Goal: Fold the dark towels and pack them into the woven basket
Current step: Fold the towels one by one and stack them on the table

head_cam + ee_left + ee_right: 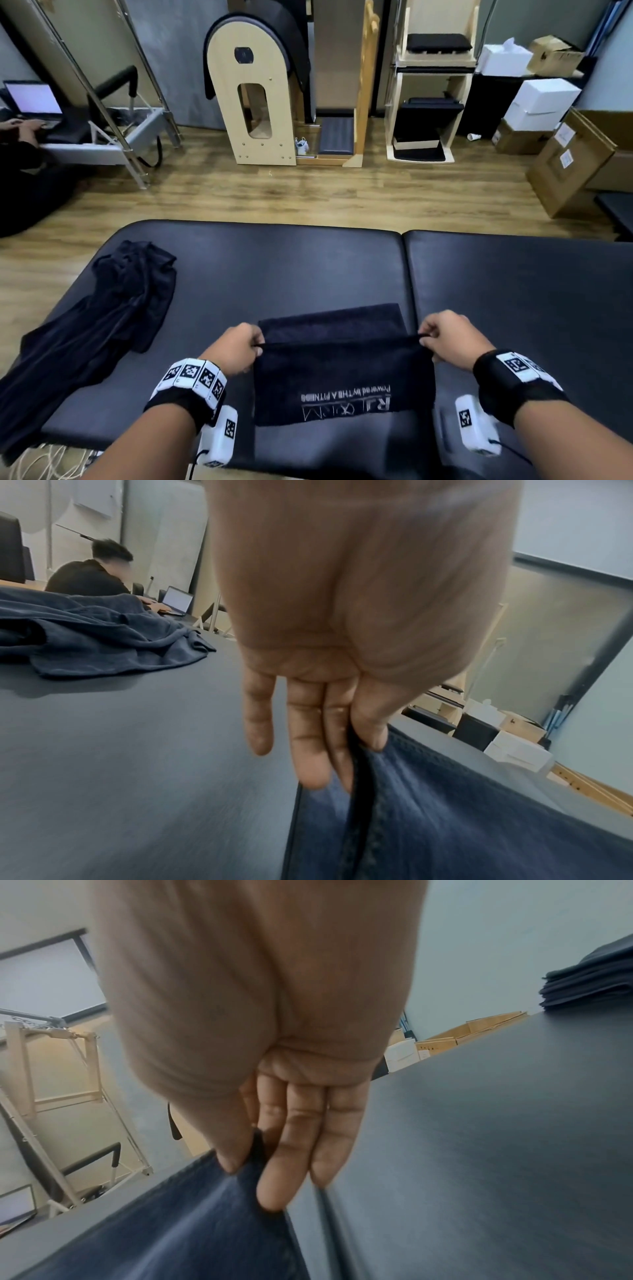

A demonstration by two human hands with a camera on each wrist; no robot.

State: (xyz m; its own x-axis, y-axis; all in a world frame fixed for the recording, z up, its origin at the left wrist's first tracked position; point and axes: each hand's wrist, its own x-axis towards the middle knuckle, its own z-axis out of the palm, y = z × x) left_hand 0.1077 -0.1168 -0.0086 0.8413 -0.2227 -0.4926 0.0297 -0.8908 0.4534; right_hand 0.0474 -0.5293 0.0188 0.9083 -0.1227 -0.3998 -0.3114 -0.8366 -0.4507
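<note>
At 6 o'clock on the black padded bench [308, 260], the left hand [236, 349] and right hand [448, 339] each pinch a top corner of the dark towel [342, 380], thumb against fingers, its lettered half raised over the flat half behind. At 9 o'clock lies a crumpled heap of towels [102, 315]. A folded stack [592, 988] sits far right.

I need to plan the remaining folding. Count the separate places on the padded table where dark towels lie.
3: one pinched by both hands in front, a crumpled heap at left, a folded stack far right. Towels per heap unclear.
</note>
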